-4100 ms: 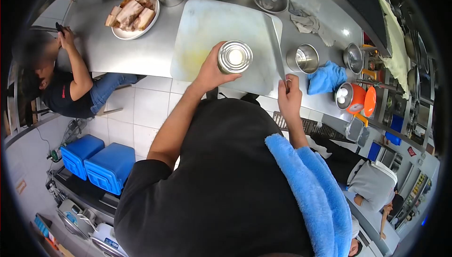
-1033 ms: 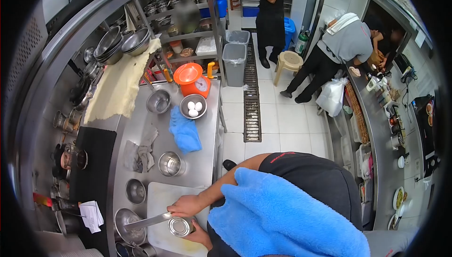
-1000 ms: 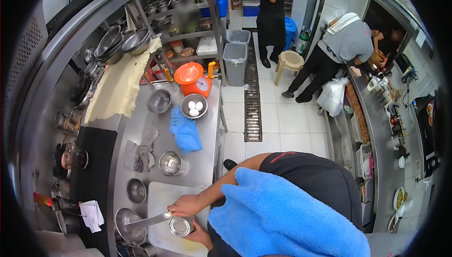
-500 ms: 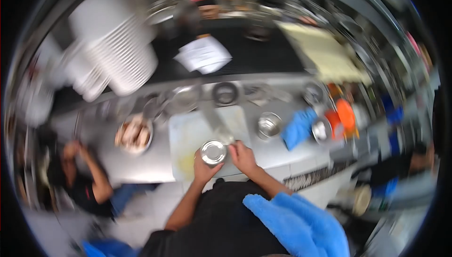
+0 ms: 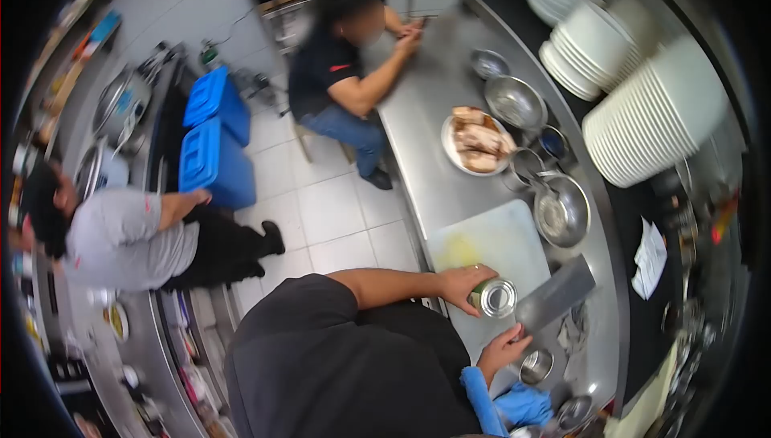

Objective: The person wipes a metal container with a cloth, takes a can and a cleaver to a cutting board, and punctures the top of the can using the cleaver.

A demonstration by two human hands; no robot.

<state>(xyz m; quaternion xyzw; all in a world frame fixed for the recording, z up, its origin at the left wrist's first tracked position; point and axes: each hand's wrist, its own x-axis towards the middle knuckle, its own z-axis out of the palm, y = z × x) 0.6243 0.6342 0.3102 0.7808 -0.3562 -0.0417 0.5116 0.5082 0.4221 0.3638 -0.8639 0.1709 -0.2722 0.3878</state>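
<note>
Your left hand (image 5: 462,287) is closed around the can (image 5: 498,299), which is over the board (image 5: 506,233). One round metal end of the can faces the camera; the other end is hidden, so I cannot tell if it stands on the board or is held above it. Of its label, only a small green part shows beside your fingers.

Your right hand (image 5: 502,350) grips the cleaver (image 5: 560,295), and the handle is mostly hidden in your fist. The blade reaches past the edge of the board. It comes very close to the can, but whether they touch, I cannot make out.

The towel (image 5: 479,403) hides much of your right arm and is cut off at the lower border. Near this hand stands the cup (image 5: 536,366), with the blue cloth (image 5: 526,403) just beside it. The grey cloth (image 5: 573,331) near the blade is blurred.

Farther along the table (image 5: 430,177), the plate (image 5: 449,153) bears blocks of meat (image 5: 479,141). At the far end, a seated person (image 5: 325,73) holds a dark object, too small to recognise
</note>
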